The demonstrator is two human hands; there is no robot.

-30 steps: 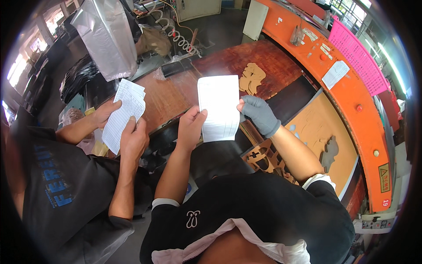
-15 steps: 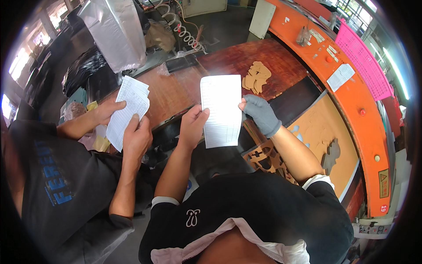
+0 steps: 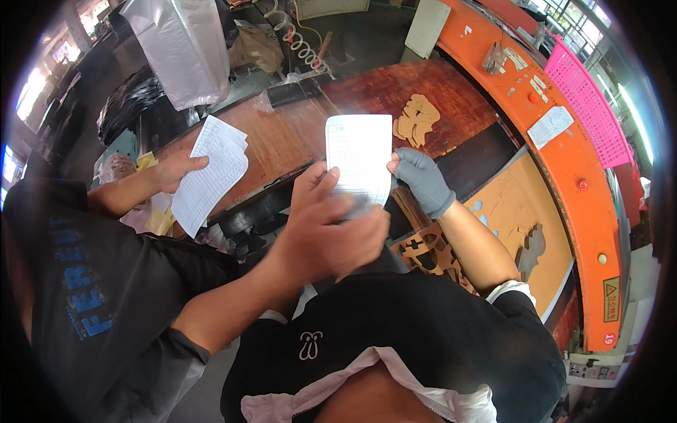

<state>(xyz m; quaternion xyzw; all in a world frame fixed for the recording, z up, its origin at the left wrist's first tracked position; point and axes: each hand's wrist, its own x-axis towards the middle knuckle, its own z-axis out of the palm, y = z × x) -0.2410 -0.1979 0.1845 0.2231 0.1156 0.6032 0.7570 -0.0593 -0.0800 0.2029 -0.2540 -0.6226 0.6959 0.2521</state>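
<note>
White paper sheet (image 3: 360, 144), printed with ruled lines: held up in front of the person, between the two hands, its face toward the viewer. Left hand (image 3: 312, 185): pinches the left edge between thumb and fingers; partly hidden. Right hand (image 3: 423, 183), in a grey glove with bare fingertips: pinches the right edge.

Change within the last second: the co-worker's right hand (image 3: 328, 240) has left its own papers and now reaches across the lower part of the sheet. It is motion-blurred, fingers loosely extended; whether it touches the sheet cannot be told. Effect: the lower rows are partly covered, while the upper rows remain legible to the holder. The sheet appears to be a shared point of attention. The co-worker's left hand (image 3: 180, 171) alone now grips the stack of papers (image 3: 215, 163).

Beyond the sheet: wooden bench (image 3: 285, 134), carrying tan cut pieces (image 3: 417, 120). Right side: tan panel (image 3: 504, 194) with a dark grey piece (image 3: 532, 250) on it, and openwork tan boards (image 3: 425, 252) near the right forearm. Outermost: orange machine beam (image 3: 560, 166) and pink basket (image 3: 585, 99)
</note>
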